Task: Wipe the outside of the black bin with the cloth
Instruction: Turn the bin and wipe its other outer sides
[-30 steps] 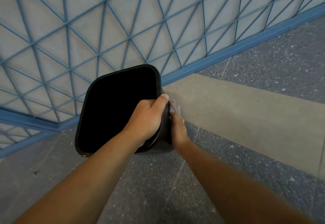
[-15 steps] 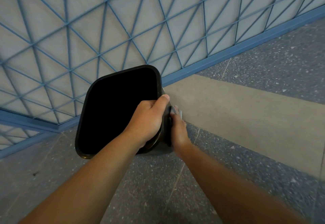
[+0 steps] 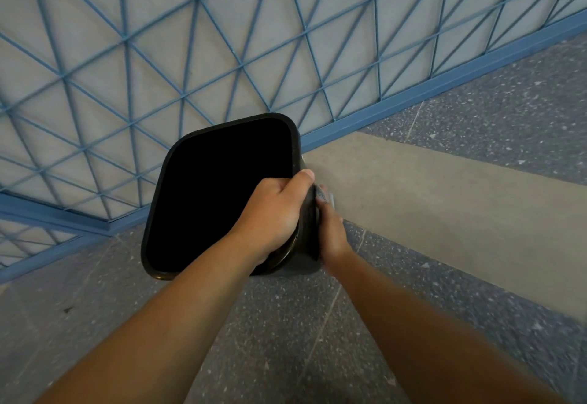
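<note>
While the left hand (image 3: 273, 213) grips the black bin (image 3: 219, 194) rim, the right hand (image 3: 330, 229) presses the cloth (image 3: 327, 195) on its outer wall, fingers hidden; next stroke needs steady pressure

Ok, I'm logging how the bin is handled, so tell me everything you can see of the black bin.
The black bin is a glossy, plastic-looking container with a rounded-rectangular mouth and a thick rolled rim; its inside is too dark to read. It is tilted, mouth toward the camera, above the speckled floor by the blue lattice fence. The left hand grips its near rim, thumb on the edge. The right hand presses a mostly hidden cloth against its outer right wall.
</note>
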`<state>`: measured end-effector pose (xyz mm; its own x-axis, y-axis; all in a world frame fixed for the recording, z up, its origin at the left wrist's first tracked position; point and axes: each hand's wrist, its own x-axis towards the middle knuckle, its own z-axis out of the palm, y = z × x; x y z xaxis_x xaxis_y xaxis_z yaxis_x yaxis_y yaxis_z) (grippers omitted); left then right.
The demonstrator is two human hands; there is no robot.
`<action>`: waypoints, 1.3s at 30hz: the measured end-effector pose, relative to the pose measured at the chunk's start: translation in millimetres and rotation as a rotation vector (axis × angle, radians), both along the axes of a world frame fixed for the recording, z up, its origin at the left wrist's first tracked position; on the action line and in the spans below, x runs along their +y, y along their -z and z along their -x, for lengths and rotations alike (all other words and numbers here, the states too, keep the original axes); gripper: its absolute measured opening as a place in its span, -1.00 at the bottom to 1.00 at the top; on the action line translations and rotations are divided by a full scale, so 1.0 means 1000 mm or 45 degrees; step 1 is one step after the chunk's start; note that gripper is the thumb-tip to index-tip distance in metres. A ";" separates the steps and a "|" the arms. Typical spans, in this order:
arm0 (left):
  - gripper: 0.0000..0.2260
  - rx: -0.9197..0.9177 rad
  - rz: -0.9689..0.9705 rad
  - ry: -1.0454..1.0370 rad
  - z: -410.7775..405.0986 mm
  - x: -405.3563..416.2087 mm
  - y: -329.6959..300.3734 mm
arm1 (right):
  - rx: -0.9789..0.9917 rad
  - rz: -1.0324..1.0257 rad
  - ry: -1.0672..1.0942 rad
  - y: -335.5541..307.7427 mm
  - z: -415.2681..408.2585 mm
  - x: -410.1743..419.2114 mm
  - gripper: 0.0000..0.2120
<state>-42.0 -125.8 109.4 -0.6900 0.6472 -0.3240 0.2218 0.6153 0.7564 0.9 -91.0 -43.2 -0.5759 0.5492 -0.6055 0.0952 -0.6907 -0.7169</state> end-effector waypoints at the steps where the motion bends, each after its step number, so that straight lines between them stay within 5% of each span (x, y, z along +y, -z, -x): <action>1: -0.57 0.007 0.001 -0.021 -0.001 0.001 0.000 | -0.007 0.046 -0.027 0.003 -0.002 0.001 -0.43; 4: -0.60 -0.037 -0.015 -0.032 0.000 -0.001 0.001 | -0.027 -0.037 -0.008 -0.005 0.000 -0.004 -0.43; 7: -0.66 -0.124 -0.068 0.010 0.000 -0.002 0.002 | 0.082 -0.127 0.034 -0.013 -0.007 -0.013 -0.67; 13: -0.56 -0.059 -0.065 -0.020 0.000 -0.002 0.002 | -0.002 0.029 0.002 -0.009 -0.004 -0.005 -0.39; 17: -0.64 -0.124 -0.087 -0.009 0.000 -0.002 0.002 | 0.115 -0.069 0.036 -0.014 -0.009 -0.021 -0.76; 22: -0.53 -0.068 -0.080 -0.026 0.000 -0.001 0.002 | 0.036 -0.026 0.026 -0.013 -0.017 -0.018 -0.39; 27: -0.63 -0.171 -0.097 -0.015 0.001 -0.004 0.003 | 0.090 -0.184 0.022 -0.027 -0.019 -0.032 -0.69; 32: -0.54 -0.031 -0.062 -0.016 0.001 -0.003 0.004 | 0.033 -0.110 -0.013 -0.019 -0.024 -0.022 -0.50; 37: -0.65 -0.190 -0.098 -0.011 0.002 -0.004 0.005 | 0.198 -0.261 0.023 -0.051 -0.016 -0.020 -0.71; 39: -0.64 -0.148 -0.087 -0.023 0.001 -0.004 0.004 | 0.156 -0.270 0.015 -0.045 -0.014 -0.014 -0.65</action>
